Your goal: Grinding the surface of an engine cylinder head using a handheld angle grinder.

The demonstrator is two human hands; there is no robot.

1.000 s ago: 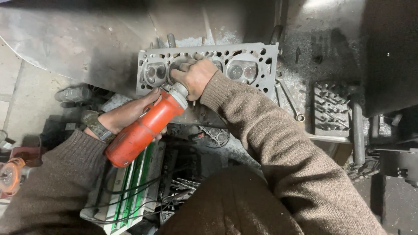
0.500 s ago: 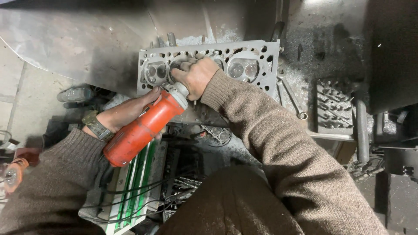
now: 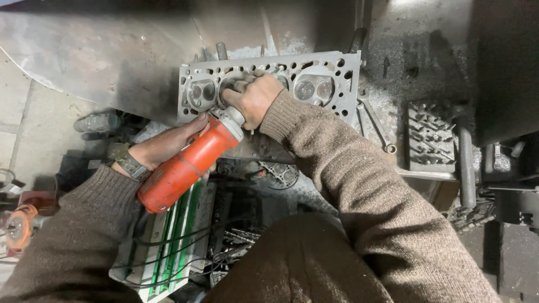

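1. Far left, low on the floor: small orange power tool (image 3: 21, 225), partly cut off by the frame edge, well apart from both hands.
2. Lower left of centre: flat white tray with green stripes (image 3: 168, 241), black cable looped over it, lying under the red tool's rear end; any label on it too small to tell.
3. Left hand (image 3: 168, 145), wrist in a dark watch strap (image 3: 130, 164), wrapped tight around the body of the red power grinder (image 3: 188, 164); fingers closed on the casing from the far side.
4. Red grinder tilted, rear end low and left, grey nose (image 3: 231, 119) high and right, touching the metal block.
5. Right hand (image 3: 254, 100) clamped over the grinder's nose and working end, knuckles up, resting on the block; tool tip hidden beneath it.
6. Grey cylinder head (image 3: 331, 70), standing behind both hands, round valve pockets facing the camera.
7. Right of the block: spanner (image 3: 377, 124) lying on the gritty bench.
8. Further right: dark ribbed metal block (image 3: 431, 136), beside an upright dark bar (image 3: 466, 168).
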